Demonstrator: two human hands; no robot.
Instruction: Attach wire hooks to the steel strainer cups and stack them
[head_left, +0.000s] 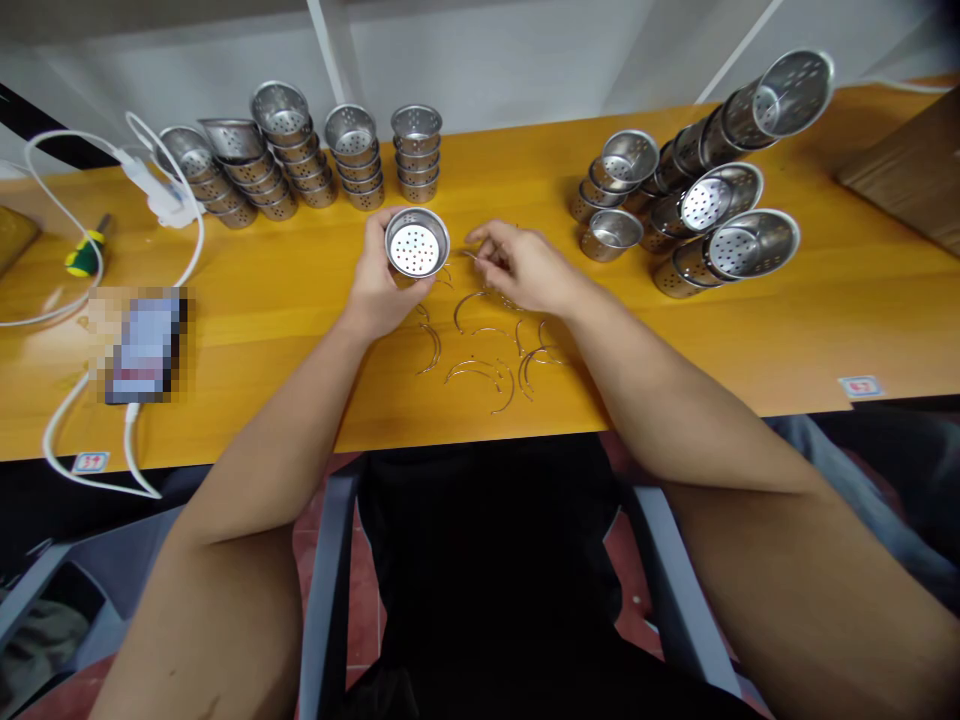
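My left hand (381,282) is wrapped round a perforated metal cup (417,243), its open mouth facing up toward me. Close by on the right, my right hand (523,263) is closed in a pinch on a thin curved wire (471,254); only a short end of it shows at the fingertips. The cup and the pinching fingers are apart. Below both hands, several loose curved wire handles (480,372) lie scattered on the yellow wooden table (390,400).
Stacks of perforated cups (289,140) stand at the back left. More stacks (705,200) lean at the right, beside a single cup (611,235). A phone (146,345) with a white cable, a power adapter (169,200) and a screwdriver (86,252) lie left. A cardboard box (907,165) is far right.
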